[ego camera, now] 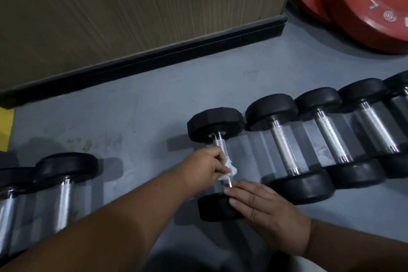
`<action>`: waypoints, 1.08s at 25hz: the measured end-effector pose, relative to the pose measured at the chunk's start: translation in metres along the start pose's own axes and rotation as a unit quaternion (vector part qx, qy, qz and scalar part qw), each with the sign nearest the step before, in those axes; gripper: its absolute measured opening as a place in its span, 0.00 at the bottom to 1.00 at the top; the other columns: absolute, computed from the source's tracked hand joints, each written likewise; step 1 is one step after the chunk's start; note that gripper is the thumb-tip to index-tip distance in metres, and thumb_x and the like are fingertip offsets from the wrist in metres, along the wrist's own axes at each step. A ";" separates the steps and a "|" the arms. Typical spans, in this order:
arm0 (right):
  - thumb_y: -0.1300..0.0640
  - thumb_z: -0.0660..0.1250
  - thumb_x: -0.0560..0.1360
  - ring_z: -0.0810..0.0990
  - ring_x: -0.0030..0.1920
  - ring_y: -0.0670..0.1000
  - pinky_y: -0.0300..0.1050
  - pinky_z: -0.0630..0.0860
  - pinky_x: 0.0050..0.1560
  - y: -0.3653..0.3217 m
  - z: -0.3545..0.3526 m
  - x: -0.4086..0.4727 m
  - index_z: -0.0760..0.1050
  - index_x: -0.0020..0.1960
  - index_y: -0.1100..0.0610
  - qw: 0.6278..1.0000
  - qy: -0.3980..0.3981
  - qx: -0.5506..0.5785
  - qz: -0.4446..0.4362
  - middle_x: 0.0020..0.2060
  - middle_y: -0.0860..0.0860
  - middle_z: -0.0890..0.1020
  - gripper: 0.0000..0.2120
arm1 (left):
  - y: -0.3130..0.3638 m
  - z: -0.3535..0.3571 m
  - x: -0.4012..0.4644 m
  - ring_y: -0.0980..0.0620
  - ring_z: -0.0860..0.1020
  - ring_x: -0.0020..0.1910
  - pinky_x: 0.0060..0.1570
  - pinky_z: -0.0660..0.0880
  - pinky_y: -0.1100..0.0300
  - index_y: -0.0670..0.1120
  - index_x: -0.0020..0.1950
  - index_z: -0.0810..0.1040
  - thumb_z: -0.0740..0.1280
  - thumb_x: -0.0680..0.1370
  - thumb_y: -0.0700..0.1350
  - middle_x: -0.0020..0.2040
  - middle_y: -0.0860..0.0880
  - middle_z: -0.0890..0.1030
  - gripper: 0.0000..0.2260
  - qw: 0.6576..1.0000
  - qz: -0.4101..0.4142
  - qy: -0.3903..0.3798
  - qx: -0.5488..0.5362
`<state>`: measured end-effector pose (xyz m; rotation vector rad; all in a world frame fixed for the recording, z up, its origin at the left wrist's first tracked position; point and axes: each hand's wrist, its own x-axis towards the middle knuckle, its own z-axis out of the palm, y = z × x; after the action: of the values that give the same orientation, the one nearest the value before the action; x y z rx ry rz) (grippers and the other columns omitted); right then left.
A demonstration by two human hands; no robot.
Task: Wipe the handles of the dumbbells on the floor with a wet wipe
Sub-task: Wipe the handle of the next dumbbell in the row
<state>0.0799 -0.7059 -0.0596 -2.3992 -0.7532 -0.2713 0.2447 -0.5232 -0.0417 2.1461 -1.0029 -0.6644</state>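
**Wet wipe on the small dumbbell's handle**

Our left hand (204, 166) curls around a crumpled white wet wipe (229, 171) and pinches it against the knurled chrome handle (220, 147) of the small hex dumbbell (215, 123), roughly at the lower half of the bar. Our right hand (268, 212) lies flat, fingers straight and relaxed, pressing on top of the near black head (213, 208) of that same dumbbell — the fingertips reach the spot where the bar meets the head. Both forearms come in from the bottom of the view, the left one crossing long and diagonal from the lower left.

The dumbbell lies on the grey floor (143, 117), its handle running away from us, the far head toward the wall. Just to its right sits a row of larger round-headed dumbbells (284, 146), side by side and touching or nearly so, their chrome handles parallel and slanting the same way; the row continues to the right edge of the view. To our left, well apart from the one we hold, two more dumbbells (64, 185) with smooth shiny bars lie next to each other at the frame's edge.

Beyond the floor stands a wood-grain wall panel (132, 6) with a black skirting board (154, 59) along its foot. In the upper right corner, red weight plates (373, 4) lean together — white lettering shows on the front one.
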 end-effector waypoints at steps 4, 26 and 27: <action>0.60 0.65 0.81 0.69 0.74 0.61 0.62 0.74 0.64 0.001 0.002 0.000 0.74 0.71 0.63 1.000 0.001 0.011 0.005 0.75 0.56 0.70 0.19 | 0.003 0.005 -0.017 0.62 0.76 0.44 0.48 0.71 0.72 0.46 0.47 0.86 0.73 0.74 0.42 0.45 0.56 0.77 0.04 0.998 0.026 -0.046 0.019; 0.62 0.68 0.80 0.69 0.74 0.60 0.60 0.72 0.64 -0.002 0.002 0.001 0.68 0.73 0.61 1.000 0.006 0.004 0.014 0.74 0.57 0.71 0.23 | 0.023 0.001 -0.005 0.58 0.77 0.45 0.48 0.73 0.65 0.48 0.46 0.87 0.73 0.72 0.39 0.45 0.57 0.75 0.06 0.995 -0.037 -0.084 0.042; 0.62 0.68 0.80 0.70 0.74 0.60 0.60 0.73 0.63 -0.003 0.001 0.001 0.69 0.73 0.61 1.000 0.006 0.003 0.014 0.74 0.57 0.72 0.23 | 0.026 -0.001 -0.002 0.56 0.78 0.46 0.49 0.74 0.64 0.50 0.46 0.87 0.73 0.72 0.40 0.44 0.57 0.75 0.07 0.994 -0.038 -0.090 0.055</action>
<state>0.0793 -0.7031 -0.0587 -2.3987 -0.7146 -0.2716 0.2324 -0.5336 -0.0214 2.2606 -1.0777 -0.8720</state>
